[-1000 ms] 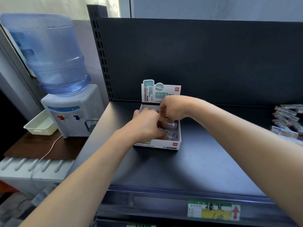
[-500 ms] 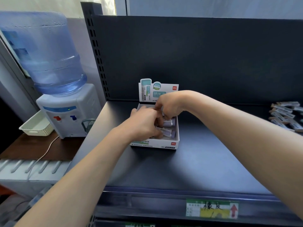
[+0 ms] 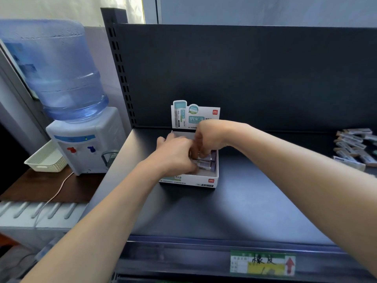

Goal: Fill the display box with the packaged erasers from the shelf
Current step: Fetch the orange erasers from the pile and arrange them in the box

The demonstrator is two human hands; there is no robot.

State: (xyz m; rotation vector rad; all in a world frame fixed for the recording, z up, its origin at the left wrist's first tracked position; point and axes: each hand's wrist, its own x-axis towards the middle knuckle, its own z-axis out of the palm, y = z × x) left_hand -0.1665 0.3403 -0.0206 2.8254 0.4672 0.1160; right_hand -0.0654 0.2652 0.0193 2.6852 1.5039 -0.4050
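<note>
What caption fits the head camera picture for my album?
Left hand and right hand tuck packaged erasers into the white display box.

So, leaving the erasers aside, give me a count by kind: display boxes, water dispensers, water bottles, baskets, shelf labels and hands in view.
Display box: 1
Water dispenser: 1
Water bottle: 1
Basket: 1
Shelf label: 1
Hands: 2, left hand and right hand
Total: 7
</note>
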